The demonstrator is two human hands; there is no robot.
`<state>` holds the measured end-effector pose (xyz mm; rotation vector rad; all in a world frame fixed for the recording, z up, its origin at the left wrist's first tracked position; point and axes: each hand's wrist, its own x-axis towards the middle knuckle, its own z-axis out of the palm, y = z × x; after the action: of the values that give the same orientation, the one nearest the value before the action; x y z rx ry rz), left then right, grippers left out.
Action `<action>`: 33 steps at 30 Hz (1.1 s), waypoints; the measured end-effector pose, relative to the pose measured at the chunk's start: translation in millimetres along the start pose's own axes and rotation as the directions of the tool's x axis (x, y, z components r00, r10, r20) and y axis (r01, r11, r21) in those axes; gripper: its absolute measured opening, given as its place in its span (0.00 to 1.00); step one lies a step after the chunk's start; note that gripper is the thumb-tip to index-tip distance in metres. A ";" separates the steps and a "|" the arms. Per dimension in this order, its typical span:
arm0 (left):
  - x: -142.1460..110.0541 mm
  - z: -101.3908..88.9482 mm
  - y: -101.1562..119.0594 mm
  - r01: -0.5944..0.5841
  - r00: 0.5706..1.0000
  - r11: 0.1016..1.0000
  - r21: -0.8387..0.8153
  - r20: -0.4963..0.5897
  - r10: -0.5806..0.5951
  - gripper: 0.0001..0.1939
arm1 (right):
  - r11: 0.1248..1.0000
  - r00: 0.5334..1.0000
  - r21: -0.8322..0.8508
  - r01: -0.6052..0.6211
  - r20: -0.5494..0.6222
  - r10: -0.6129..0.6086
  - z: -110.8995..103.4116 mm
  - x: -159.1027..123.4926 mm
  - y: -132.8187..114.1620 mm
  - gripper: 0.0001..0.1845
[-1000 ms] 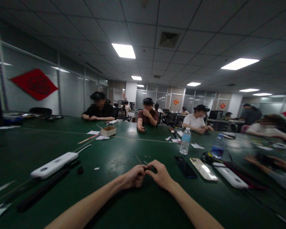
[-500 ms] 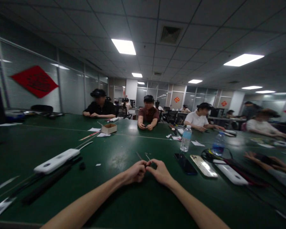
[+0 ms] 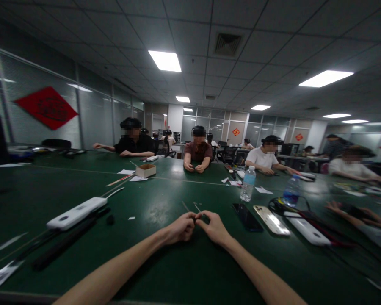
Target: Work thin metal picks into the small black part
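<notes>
My left hand (image 3: 179,228) and my right hand (image 3: 214,228) meet fingertip to fingertip low on the green table (image 3: 152,199). Both are closed in a pinch on a small thin thing (image 3: 197,209) that pokes up between them; it is too small to name. A second thin stick (image 3: 185,206) lies on the table just beyond my left hand. Both forearms stretch forward from the bottom edge.
A white power strip (image 3: 77,213) with black cables lies to the left. Two phones (image 3: 259,217), another white strip (image 3: 307,231) and two water bottles (image 3: 248,184) are on the right. A small cardboard box (image 3: 145,170) sits farther back. Several people sit around the table; another person's hands (image 3: 355,212) rest at the right.
My hands stayed pinched together and barely shifted as the view tilted slightly. The person at the far left of the table stretched an arm out sideways.
</notes>
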<state>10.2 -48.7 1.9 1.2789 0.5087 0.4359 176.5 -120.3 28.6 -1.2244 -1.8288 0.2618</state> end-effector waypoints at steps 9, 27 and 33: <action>-1.9 1.1 2.3 -0.019 1.000 1.000 -0.020 0.004 0.019 0.19 | 0.999 0.999 -0.039 0.030 0.022 -0.029 -1.4 -0.1 2.2 0.10; -3.0 4.1 4.5 0.005 1.000 1.000 -0.017 0.014 -0.004 0.19 | 0.994 0.999 -0.110 0.017 -0.032 -0.020 6.0 -2.6 -2.1 0.11; -2.9 4.4 4.4 0.003 1.000 1.000 0.003 0.012 -0.003 0.20 | 0.996 0.999 -0.087 -0.021 -0.031 0.019 8.1 -1.7 0.3 0.10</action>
<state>10.3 -52.8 7.5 1.2830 0.5015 0.4251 170.7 -119.3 22.8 -1.3008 -1.8195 0.1749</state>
